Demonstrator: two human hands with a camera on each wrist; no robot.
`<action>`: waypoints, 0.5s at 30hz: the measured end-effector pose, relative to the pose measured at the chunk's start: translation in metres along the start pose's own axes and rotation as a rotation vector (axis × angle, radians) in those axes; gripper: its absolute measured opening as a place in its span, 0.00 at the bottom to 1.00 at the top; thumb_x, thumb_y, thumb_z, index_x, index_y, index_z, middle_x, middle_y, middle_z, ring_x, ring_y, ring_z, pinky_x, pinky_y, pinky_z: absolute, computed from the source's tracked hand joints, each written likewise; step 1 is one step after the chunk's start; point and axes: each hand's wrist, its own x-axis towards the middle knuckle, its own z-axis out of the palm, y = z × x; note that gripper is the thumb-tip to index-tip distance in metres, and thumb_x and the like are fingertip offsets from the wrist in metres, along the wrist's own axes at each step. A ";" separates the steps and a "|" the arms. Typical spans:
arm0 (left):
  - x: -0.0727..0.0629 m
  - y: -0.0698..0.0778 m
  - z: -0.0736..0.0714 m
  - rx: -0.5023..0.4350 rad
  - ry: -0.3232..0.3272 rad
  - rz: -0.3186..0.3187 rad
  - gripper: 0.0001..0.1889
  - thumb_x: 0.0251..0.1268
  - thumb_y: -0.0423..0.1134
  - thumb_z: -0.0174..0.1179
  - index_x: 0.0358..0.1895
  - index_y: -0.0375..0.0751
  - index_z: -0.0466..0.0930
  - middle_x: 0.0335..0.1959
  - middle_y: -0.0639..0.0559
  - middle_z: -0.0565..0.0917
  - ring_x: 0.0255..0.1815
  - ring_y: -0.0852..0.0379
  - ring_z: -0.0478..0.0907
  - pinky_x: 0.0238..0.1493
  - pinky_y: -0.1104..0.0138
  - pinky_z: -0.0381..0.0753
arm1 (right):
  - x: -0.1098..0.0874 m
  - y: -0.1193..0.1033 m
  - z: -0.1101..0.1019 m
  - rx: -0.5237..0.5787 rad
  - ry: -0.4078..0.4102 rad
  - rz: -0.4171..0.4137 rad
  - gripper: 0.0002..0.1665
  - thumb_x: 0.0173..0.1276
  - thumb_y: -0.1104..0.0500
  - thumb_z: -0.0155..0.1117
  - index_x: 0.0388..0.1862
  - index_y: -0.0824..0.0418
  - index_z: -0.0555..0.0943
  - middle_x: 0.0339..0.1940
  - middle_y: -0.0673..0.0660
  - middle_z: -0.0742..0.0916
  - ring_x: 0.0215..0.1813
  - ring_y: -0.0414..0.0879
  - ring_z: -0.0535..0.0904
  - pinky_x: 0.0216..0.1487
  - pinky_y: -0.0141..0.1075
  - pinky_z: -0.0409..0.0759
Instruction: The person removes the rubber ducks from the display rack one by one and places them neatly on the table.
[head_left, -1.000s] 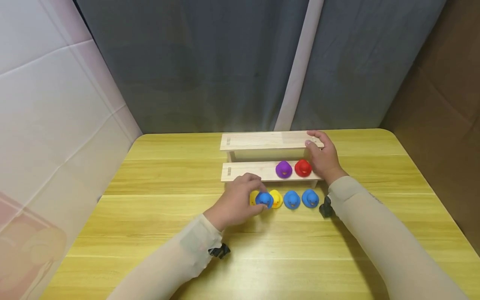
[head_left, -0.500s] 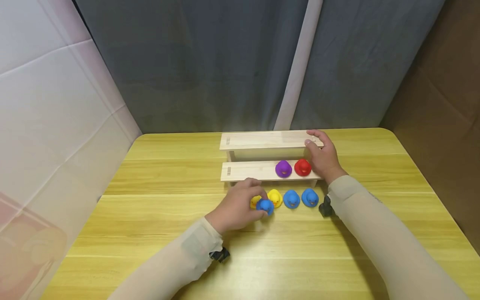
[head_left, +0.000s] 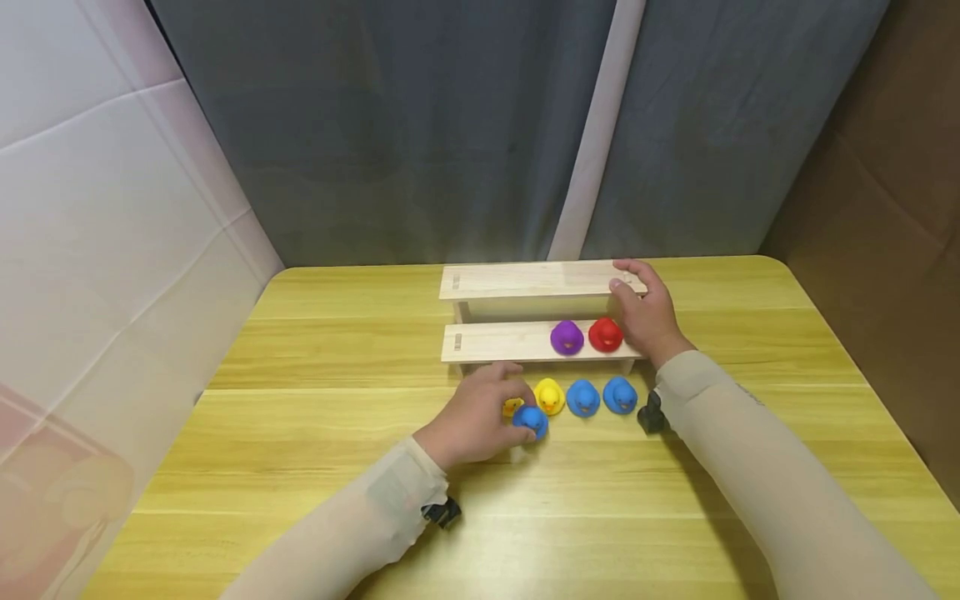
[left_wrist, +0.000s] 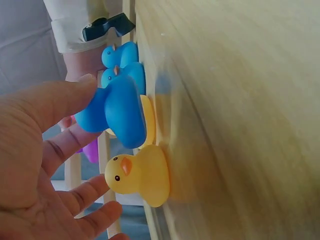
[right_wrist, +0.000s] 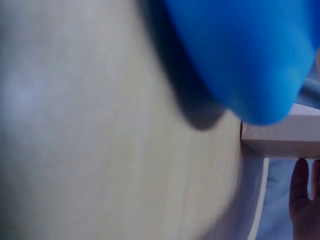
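My left hand [head_left: 480, 418] pinches a blue rubber duck [head_left: 531, 422] between thumb and forefinger, low over the table; its other fingers are spread in the left wrist view. A yellow duck [left_wrist: 137, 175] stands beside those fingers, partly hidden by the hand from above. To its right in the row are another yellow duck [head_left: 550, 397] and two blue ducks [head_left: 583, 399]. My right hand [head_left: 651, 315] grips the right end of the upper board of a two-step wooden shelf [head_left: 517, 282], thumb and forefinger on its top. Purple [head_left: 567, 338] and red [head_left: 605, 335] ducks sit on the lower board.
The wood-grain table [head_left: 322, 433] reaches back to a grey curtain [head_left: 420, 133]. A white panel [head_left: 112, 192] stands at the left and a brown one [head_left: 892, 183] at the right. The duck row lies just before the shelf's lower step.
My left hand has brought the blue duck down and toward me, in front of the yellow ducks, uncovering more of them. The right hand stays on the shelf.
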 end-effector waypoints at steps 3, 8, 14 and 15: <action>0.000 -0.001 0.002 0.001 -0.025 -0.016 0.13 0.58 0.47 0.78 0.44 0.53 0.87 0.75 0.39 0.73 0.74 0.33 0.69 0.75 0.39 0.66 | 0.000 -0.001 0.000 0.005 0.003 -0.007 0.26 0.81 0.50 0.57 0.74 0.52 0.74 0.77 0.54 0.74 0.69 0.48 0.69 0.74 0.45 0.67; 0.000 -0.001 0.005 -0.001 -0.043 -0.034 0.13 0.58 0.47 0.79 0.44 0.53 0.88 0.76 0.39 0.71 0.75 0.33 0.69 0.75 0.39 0.65 | -0.002 -0.002 0.000 0.009 0.004 -0.013 0.26 0.81 0.51 0.57 0.74 0.53 0.75 0.77 0.54 0.74 0.72 0.51 0.68 0.78 0.51 0.64; -0.001 -0.001 0.006 -0.003 -0.045 -0.042 0.13 0.59 0.46 0.79 0.45 0.53 0.88 0.76 0.39 0.72 0.75 0.33 0.69 0.75 0.39 0.65 | 0.000 0.001 0.000 0.013 0.006 -0.023 0.26 0.81 0.51 0.57 0.74 0.53 0.75 0.78 0.55 0.73 0.75 0.52 0.66 0.80 0.53 0.62; -0.001 0.000 0.006 -0.003 -0.045 -0.043 0.13 0.59 0.46 0.79 0.45 0.53 0.88 0.76 0.39 0.72 0.75 0.33 0.69 0.75 0.39 0.66 | 0.000 0.001 0.000 0.016 0.007 -0.023 0.26 0.81 0.52 0.57 0.74 0.53 0.75 0.78 0.55 0.73 0.75 0.52 0.66 0.80 0.53 0.62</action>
